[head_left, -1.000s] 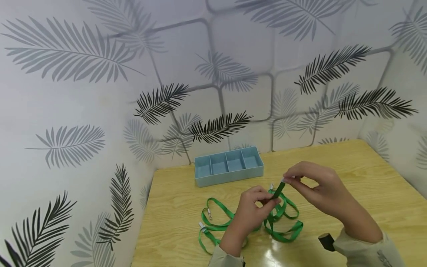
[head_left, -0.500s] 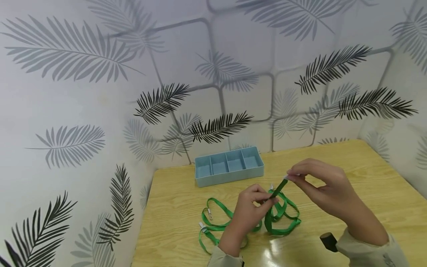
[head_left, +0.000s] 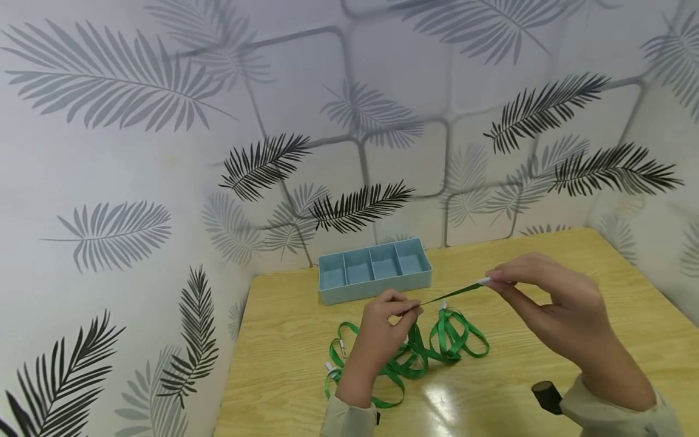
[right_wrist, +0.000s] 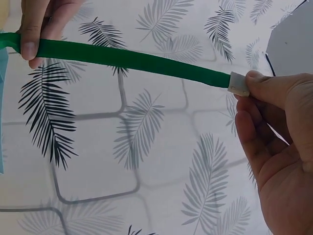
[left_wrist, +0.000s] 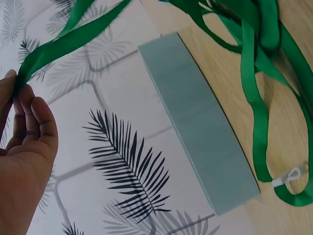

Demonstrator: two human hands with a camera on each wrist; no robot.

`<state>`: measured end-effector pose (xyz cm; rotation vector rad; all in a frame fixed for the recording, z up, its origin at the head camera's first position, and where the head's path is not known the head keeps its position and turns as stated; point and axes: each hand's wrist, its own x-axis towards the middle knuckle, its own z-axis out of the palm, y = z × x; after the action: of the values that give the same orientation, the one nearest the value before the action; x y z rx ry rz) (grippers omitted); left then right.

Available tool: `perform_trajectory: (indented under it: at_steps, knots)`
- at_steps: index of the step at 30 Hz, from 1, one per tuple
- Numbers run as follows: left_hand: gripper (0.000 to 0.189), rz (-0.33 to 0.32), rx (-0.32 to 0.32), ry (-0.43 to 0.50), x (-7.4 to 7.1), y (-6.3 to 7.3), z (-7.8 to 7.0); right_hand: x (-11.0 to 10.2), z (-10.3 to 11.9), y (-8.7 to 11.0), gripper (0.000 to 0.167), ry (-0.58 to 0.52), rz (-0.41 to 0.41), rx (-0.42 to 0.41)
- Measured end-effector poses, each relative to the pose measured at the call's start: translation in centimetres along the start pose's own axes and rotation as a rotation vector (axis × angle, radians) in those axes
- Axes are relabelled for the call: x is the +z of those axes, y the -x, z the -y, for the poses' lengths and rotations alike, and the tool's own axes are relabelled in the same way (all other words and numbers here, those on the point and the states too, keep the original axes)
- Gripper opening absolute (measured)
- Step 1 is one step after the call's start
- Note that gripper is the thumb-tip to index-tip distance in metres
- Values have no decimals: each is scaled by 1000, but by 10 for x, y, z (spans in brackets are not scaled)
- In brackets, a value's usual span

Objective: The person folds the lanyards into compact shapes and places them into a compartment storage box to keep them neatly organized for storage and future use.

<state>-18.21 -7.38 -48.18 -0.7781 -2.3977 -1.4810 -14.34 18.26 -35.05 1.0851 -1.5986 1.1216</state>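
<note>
A green lanyard (right_wrist: 137, 59) is stretched between my two hands above the table. My right hand (head_left: 557, 303) pinches its white end clip (right_wrist: 238, 84) between thumb and fingertips. Further along the strap, my left hand (head_left: 382, 325) pinches the green band, as the left wrist view also shows at the left edge. From the left fingers the rest of the strap drops toward the table. Below lie more green lanyards in loose loops (head_left: 459, 340), one with a white clip (left_wrist: 292, 177). Some loops near the left wrist are partly hidden behind that hand.
A light blue tray (head_left: 377, 294) with several compartments stands at the back of the wooden table (head_left: 284, 340), close to the leaf-patterned wall (head_left: 273, 91). Lanyard loops cover the table's middle, in front of the tray.
The right hand has moved right and slightly up, the left hand to the left. A longer stretch of strap now spans between them, and the hanging part has shifted left.
</note>
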Motion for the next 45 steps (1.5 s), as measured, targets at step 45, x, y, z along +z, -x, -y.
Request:
perform_trajectory:
  at_steps: [45]
  knots:
    - [18, -191, 151, -101, -53, -23, -34, -20, 30, -6, 21, -403, -149, -145]
